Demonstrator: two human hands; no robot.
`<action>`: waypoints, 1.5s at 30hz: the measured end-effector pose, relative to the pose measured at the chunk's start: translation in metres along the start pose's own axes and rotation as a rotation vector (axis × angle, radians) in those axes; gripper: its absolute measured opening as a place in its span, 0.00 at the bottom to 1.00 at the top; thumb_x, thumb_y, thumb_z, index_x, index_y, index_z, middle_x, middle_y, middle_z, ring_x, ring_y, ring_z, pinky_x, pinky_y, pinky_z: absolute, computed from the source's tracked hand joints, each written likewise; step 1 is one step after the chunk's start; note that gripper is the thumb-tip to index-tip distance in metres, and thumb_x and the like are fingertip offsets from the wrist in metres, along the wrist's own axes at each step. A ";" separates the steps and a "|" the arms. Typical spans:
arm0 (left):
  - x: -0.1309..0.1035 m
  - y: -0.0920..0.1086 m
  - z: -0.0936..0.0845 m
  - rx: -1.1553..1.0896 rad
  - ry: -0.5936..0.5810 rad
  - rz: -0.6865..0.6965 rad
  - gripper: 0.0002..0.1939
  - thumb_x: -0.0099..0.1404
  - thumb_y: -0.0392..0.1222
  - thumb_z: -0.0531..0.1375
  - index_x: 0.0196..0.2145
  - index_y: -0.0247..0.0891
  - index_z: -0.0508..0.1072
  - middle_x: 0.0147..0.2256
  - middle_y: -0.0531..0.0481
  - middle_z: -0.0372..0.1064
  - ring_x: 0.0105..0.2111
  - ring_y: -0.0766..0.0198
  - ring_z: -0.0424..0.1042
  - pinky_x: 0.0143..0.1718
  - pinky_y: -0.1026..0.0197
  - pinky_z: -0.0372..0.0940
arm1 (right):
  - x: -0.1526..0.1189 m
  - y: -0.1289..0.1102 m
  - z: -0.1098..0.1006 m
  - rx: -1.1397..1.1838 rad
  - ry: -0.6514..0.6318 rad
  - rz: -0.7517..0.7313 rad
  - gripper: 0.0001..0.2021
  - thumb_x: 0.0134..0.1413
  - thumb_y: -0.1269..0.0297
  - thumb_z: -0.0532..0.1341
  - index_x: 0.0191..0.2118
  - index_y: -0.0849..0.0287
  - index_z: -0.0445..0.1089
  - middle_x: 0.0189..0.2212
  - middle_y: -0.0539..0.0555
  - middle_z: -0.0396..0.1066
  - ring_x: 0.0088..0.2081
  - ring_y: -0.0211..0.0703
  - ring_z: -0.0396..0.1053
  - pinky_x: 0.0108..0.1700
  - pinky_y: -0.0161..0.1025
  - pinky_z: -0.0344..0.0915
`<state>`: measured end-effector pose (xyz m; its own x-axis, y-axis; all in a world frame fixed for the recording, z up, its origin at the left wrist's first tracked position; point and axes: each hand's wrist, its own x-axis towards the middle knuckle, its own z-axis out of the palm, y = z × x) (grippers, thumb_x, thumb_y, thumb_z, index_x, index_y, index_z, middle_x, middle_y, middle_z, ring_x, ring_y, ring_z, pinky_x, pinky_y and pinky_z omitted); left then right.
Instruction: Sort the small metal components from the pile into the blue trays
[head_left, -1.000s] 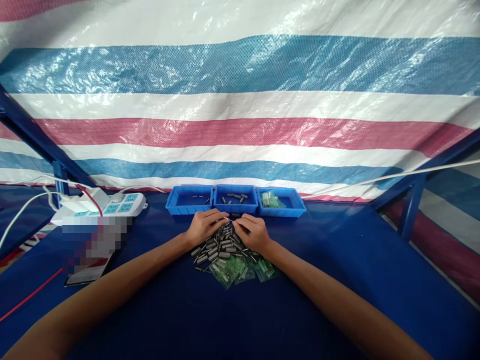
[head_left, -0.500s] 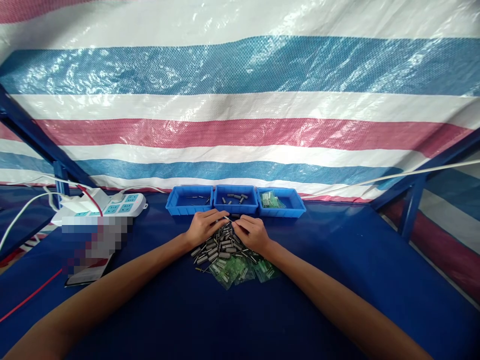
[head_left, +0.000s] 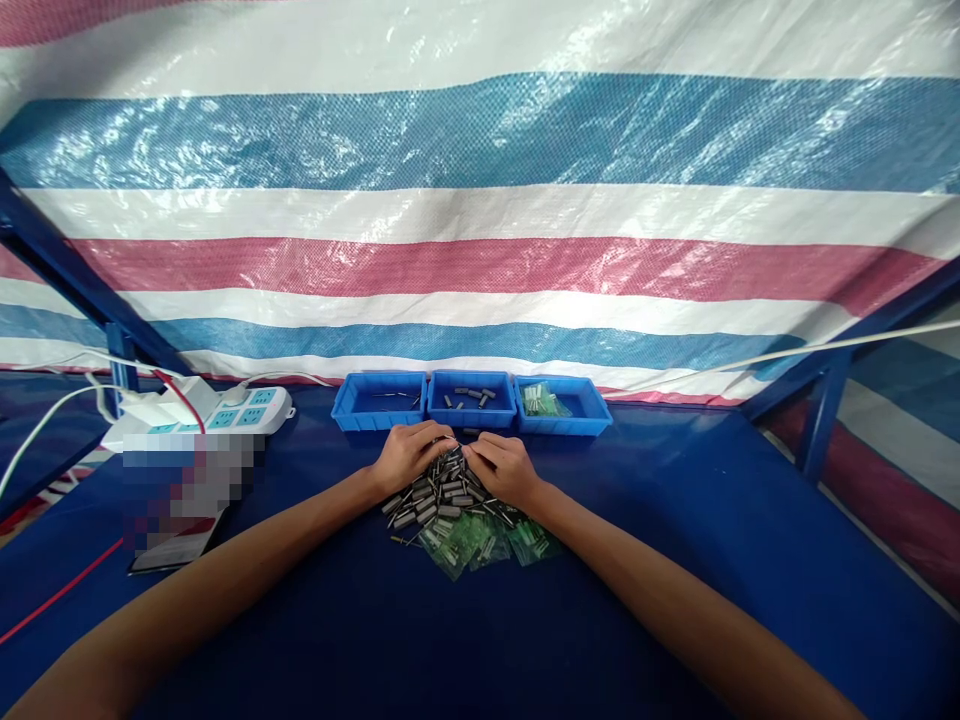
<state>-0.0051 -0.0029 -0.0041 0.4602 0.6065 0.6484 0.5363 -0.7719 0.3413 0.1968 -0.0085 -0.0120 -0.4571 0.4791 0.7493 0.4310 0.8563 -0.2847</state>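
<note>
Over the far side of a pile of small grey metal cylinders and thin pins (head_left: 442, 495), my two hands work close together. My left hand (head_left: 406, 457) is closed in a pinch at a thin, shiny metal pin (head_left: 454, 440). From the other side my right hand (head_left: 505, 468) pinches with thumb and fingers at the same spot, by the pin's other end. The fingertips hide most of what they hold. Small green-tinted plastic bags (head_left: 451, 548) with metal parts inside lie at the pile's near edge.
Behind the hands stand a left blue bin (head_left: 346, 416) with thin pins, a middle blue bin (head_left: 472, 417) with grey cylinders and a right blue bin (head_left: 592, 424) with bagged parts. A power strip (head_left: 274, 405) with cables lies left, on the blue table (head_left: 465, 650).
The fingertips have drawn slightly closer together and less of the thin pin shows between them. The pile, bags and bins look unchanged.
</note>
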 end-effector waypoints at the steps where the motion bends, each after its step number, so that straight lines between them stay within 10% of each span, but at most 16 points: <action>1: 0.000 0.000 0.000 -0.007 -0.007 -0.001 0.09 0.68 0.42 0.55 0.37 0.36 0.72 0.32 0.50 0.74 0.30 0.69 0.73 0.31 0.69 0.64 | 0.000 0.000 0.000 0.002 0.009 0.009 0.13 0.61 0.69 0.54 0.26 0.61 0.66 0.20 0.49 0.59 0.22 0.34 0.56 0.25 0.35 0.51; 45: 0.001 0.003 -0.003 -0.001 -0.021 0.003 0.10 0.67 0.43 0.55 0.38 0.35 0.73 0.32 0.48 0.73 0.28 0.69 0.71 0.30 0.68 0.64 | 0.000 -0.001 -0.002 0.059 0.007 0.043 0.12 0.63 0.67 0.51 0.29 0.60 0.66 0.20 0.50 0.61 0.22 0.36 0.58 0.25 0.35 0.53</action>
<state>-0.0054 -0.0052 -0.0009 0.4761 0.6080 0.6353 0.5344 -0.7738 0.3400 0.1980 -0.0096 -0.0099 -0.4333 0.5147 0.7398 0.4037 0.8448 -0.3513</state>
